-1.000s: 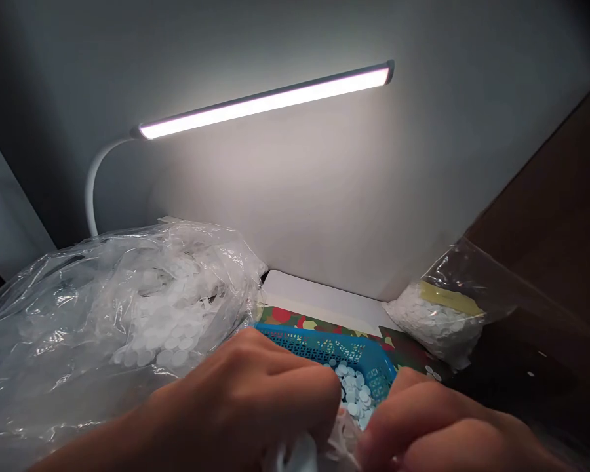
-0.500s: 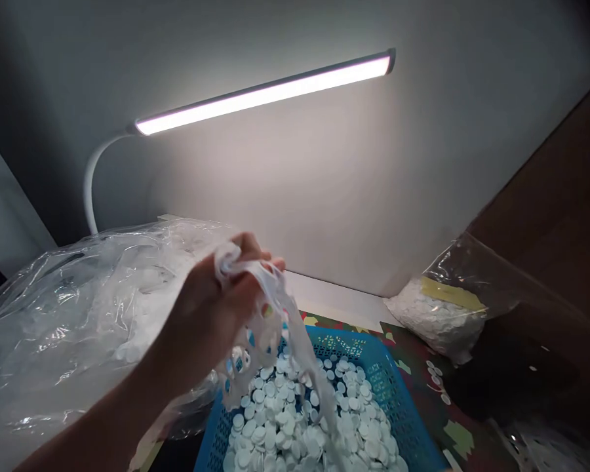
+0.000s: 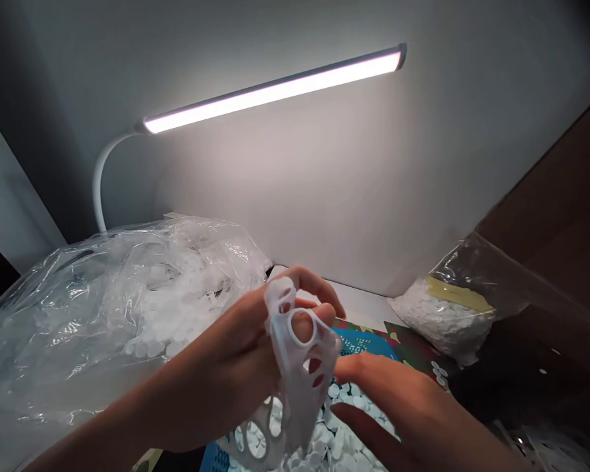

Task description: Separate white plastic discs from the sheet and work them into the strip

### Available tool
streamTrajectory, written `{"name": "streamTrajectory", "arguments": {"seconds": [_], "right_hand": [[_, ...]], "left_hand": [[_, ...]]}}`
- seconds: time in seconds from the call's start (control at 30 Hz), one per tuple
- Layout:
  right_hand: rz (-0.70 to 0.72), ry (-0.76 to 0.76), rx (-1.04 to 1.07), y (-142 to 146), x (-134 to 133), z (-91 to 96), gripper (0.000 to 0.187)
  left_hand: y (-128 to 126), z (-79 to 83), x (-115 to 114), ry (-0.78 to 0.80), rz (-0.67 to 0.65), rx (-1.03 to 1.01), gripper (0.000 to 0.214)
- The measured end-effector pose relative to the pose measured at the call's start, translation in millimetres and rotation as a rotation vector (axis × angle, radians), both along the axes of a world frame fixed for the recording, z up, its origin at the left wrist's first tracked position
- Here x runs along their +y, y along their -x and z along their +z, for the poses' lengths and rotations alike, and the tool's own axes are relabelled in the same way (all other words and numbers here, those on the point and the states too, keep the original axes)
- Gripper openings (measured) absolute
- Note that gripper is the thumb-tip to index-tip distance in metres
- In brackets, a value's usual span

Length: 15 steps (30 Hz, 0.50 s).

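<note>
A soft white sheet with round holes (image 3: 299,373) hangs crumpled from my left hand (image 3: 240,360), whose fingers are closed around its upper part. My right hand (image 3: 403,406) reaches in from the lower right, thumb and forefinger apart, its fingertips close to the sheet's right edge; whether they touch it I cannot tell. Beneath both hands stands a blue plastic basket (image 3: 368,342) holding a heap of small white discs (image 3: 344,452). The sheet and hands cover much of the basket.
A large clear plastic bag (image 3: 78,314) with white pieces bulges at the left. Back right sits another clear bag (image 3: 437,321) of white pieces with a yellow label. A lit lamp (image 3: 275,88) spans above. Loose discs (image 3: 439,373) lie on the patterned cloth (image 3: 413,347).
My right hand has come into view from the lower right, beside the sheet. My left hand has moved right and slightly down, still holding the sheet. The view has shifted slightly.
</note>
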State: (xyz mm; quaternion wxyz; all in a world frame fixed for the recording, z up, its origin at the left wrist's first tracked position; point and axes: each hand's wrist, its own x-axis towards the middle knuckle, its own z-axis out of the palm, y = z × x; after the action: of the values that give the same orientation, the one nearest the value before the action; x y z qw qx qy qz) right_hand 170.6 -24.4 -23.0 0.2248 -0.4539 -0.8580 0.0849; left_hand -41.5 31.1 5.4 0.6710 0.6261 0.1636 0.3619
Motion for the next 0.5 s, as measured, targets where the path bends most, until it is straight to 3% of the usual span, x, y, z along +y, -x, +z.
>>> {"name": "streamTrajectory", "arguments": {"seconds": [0.1, 0.17, 0.33, 0.5], "right_hand": [[-0.03, 0.102, 0.229, 1, -5, 7.9, 0.043], [-0.048, 0.167, 0.416, 4, -7, 14.6, 0.046], [-0.25, 0.195, 0.645, 9, -10, 21.2, 0.025], [-0.316, 0.042, 0.678, 4, -11, 24.7, 0.02]], "left_hand": [[0, 0.3, 1, -0.069, -0.041, 0.09, 0.017], [1, 0.5, 2, -0.118, -0.062, 0.172, 0.014], [0, 1.7, 1, -0.147, -0.134, 0.188, 0.018], [0, -1.9, 0, 0.032, -0.206, 0.059, 0.037]]}}
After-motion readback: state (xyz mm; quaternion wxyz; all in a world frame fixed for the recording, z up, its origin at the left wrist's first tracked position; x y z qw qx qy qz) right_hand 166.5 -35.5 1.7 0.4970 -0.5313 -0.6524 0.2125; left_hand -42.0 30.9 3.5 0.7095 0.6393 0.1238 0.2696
